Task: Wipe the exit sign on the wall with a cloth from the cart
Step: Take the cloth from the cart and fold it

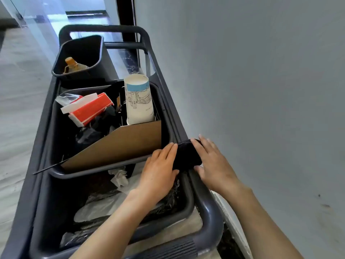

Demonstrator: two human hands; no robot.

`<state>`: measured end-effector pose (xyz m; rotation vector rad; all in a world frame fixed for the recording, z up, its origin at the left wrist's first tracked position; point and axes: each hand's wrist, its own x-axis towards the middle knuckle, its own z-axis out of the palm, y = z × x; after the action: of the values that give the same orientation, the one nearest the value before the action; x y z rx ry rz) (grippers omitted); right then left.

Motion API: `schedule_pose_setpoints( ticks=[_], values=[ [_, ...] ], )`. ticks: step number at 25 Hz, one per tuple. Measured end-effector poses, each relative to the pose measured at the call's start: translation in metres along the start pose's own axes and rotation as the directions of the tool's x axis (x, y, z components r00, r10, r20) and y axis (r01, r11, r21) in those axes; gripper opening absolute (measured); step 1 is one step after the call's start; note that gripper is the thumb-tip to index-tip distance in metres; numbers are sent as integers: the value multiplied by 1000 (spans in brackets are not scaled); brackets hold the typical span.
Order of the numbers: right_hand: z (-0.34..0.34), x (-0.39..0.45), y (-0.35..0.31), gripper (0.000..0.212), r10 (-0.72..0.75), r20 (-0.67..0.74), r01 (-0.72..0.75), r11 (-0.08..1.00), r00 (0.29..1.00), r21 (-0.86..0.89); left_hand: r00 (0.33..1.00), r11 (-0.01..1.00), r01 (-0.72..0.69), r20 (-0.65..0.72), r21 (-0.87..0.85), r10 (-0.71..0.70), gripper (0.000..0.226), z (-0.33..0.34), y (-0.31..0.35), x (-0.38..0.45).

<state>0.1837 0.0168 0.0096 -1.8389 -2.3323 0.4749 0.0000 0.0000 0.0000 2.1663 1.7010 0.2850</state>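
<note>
At about 10 o'clock from the hands, a small dark bin (80, 57) at the far end of the grey cart (168, 101) holds a bottle with an orange cap (71, 65) lying on its side. Nearer, at roughly 11 o'clock, the middle bin (56, 139) carries a red and white tissue pack (87, 111), a slanted sheet of brown cardboard (119, 146) and, toward its far right corner, an upright white paper cup with a blue band (139, 100). The nearest bin (46, 212), at 7 to 8 o'clock, contains crumpled white paper (119, 177) and clear plastic bags (97, 208). The left hand (160, 169) reaches over this bin's far right corner, palm down, fingers straight and together, its grip loose and flat, with the fingertips resting on the left edge of a dark cloth (186, 156). That cloth is draped over the cart's right-hand rail, just at the near right corner of the middle bin. The right hand (211, 161) lies at 3 o'clock of the cloth, fingers spread along its right side and thumb tucked under its near end; the grip is partly open around the cloth rather than clenched. To the right of everything runs a plain pale wall (261, 90), close beside the cart.
</note>
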Motion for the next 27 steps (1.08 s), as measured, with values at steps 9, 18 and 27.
schedule_pose_setpoints(
  ticks=[9,18,27],
  values=[
    [16,17,-1,57,169,-93,-149,970,981,192,996,993,25,-85,-117,-35,50,10,-2,19],
    [3,-20,-2,46,322,-112,-261,892,940,370,984,943,107,-99,-317,-145,21,-9,11,5],
    [-79,-132,25,32,578,-282,-170,604,766,778,992,621,-115,-123,-775,29,41,-34,129,-13]
  ],
)
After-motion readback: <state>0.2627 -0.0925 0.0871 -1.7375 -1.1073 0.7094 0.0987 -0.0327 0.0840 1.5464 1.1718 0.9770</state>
